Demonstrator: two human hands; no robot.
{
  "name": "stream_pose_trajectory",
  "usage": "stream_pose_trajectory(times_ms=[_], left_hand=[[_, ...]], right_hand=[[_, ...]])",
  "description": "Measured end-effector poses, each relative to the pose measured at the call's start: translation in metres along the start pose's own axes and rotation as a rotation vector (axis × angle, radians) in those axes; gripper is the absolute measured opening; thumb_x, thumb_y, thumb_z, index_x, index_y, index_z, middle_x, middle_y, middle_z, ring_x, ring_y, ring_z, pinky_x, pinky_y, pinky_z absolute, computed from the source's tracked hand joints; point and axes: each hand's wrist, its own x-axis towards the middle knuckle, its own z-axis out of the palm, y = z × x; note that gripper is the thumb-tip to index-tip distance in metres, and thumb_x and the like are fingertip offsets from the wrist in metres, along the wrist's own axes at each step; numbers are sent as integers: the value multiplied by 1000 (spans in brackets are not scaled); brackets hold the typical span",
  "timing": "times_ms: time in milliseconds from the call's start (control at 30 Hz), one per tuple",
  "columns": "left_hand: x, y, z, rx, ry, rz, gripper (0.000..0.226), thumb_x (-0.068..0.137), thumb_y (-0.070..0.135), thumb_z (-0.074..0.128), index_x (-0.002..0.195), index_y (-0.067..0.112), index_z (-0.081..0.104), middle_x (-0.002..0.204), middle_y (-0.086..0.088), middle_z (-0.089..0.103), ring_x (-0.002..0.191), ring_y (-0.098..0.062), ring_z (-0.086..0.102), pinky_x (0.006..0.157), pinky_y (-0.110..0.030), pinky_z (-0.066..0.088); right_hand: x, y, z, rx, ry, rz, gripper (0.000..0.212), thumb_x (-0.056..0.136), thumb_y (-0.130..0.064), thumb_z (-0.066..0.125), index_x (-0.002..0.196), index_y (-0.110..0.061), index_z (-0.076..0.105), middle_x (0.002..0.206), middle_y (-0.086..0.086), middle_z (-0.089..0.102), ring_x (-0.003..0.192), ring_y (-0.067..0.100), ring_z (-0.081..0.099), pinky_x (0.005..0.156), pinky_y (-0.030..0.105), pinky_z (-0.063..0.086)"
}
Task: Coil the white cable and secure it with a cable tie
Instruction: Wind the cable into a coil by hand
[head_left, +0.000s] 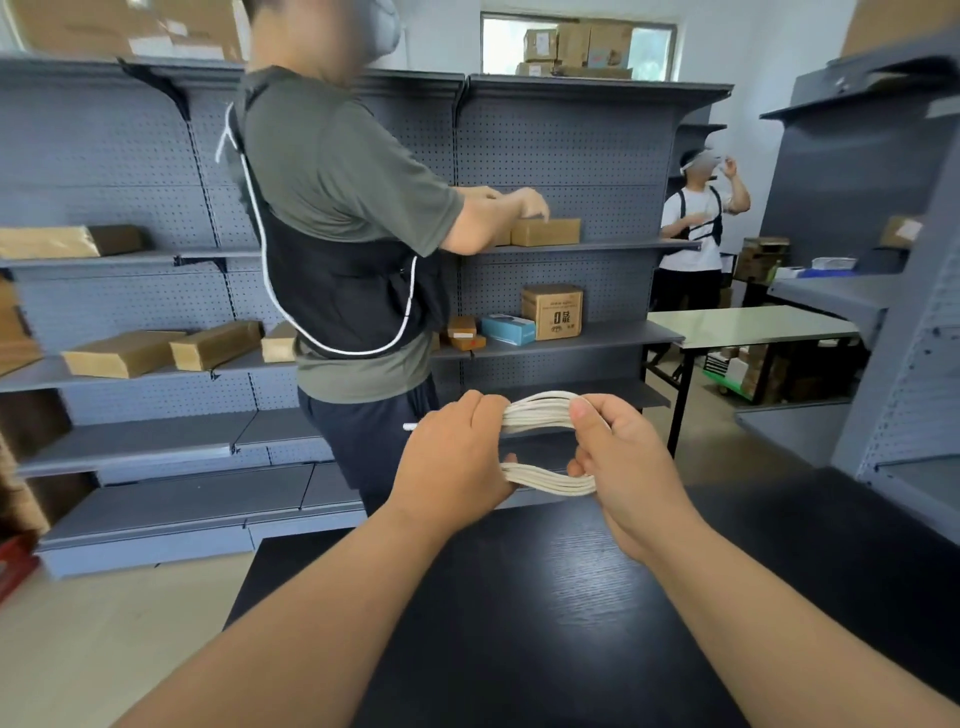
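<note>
Cable (543, 411): white, wound into a flat oval of several turns, held in the air over the far part of the black desk (519, 597), touching only the two grips.
Left grip (457, 460): curled round the left bend of the coil, strands running through the fist.
Right grip (621, 467): clamped on the right bend, thumb pressed on the upper strands.
Loose end (410, 427): pokes out just left of the left grip.
Handling: probably light and limp, yet springy enough to unwind if a bend slips; jacket looks smooth, likely a little slick.
Best hold: pinch across all strands at one bend, leaving the straight middle bare for the tie.
Tie: none in sight.
Stage: coil looks finished; binding not yet begun.
</note>
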Motion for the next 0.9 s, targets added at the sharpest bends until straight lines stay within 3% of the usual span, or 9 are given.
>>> stream_pose_trajectory(times_ms=[100,200,267,333,433,567,700,800,900], left_hand=[[7,3,-9,56,-54,-1,23,81,24,58,101,13,54,93,-4,61,80,-28,57,63,-31,31],[14,2,-16,195,-90,53,15,87,27,51,97,16,48,93,-2,61,82,-25,56,62,-31,27],[18,1,-19,259,-141,81,15,88,28,52,95,17,46,93,-3,62,81,-24,57,61,-31,30],[20,1,-22,281,-203,89,18,87,28,52,100,15,48,95,-4,62,83,-25,59,62,-31,35],[24,5,-27,279,-264,80,19,87,27,53,100,15,49,98,-5,62,85,-25,59,65,-32,38],[30,18,-33,267,-325,117,16,87,22,51,101,13,51,101,-6,61,89,-26,59,66,-31,37],[38,28,-41,276,-334,146,14,89,17,47,102,13,51,103,-8,62,92,-27,59,68,-32,37],[42,35,-45,307,-350,197,17,91,16,43,105,10,51,104,-10,62,93,-29,60,67,-32,34],[41,43,-44,324,-361,246,19,92,16,43,107,9,52,104,-11,62,92,-29,60,67,-32,36]], right_hand=[[2,-5,-3,-40,4,1,19,96,-25,46,86,-21,61,58,-15,53,57,3,48,77,34,53],[7,-12,-14,-296,-37,-45,18,93,-33,51,107,-23,57,95,-8,60,90,8,56,81,25,44],[10,-16,-21,-531,-133,-109,59,82,-39,64,134,-23,40,129,-4,46,120,12,45,100,28,37],[9,-21,-21,-852,-255,-217,96,70,-46,74,146,-22,20,148,-2,27,137,15,26,113,33,23],[9,-24,-18,-1315,-338,-393,111,66,-57,72,148,-22,6,155,-4,15,144,16,12,119,38,9],[12,-25,-14,-1478,-337,-396,106,72,-51,70,149,-20,4,157,-1,12,145,18,6,119,42,1],[18,-28,-19,-1412,-266,-414,80,75,-39,70,140,-18,28,141,1,40,133,20,34,116,38,16],[17,-31,-25,-1363,-217,-453,41,79,-29,66,113,-16,48,115,3,54,109,25,51,91,34,38],[12,-34,-33,-1329,-214,-429,23,85,-24,59,104,-14,51,107,6,57,100,27,54,72,34,39]])
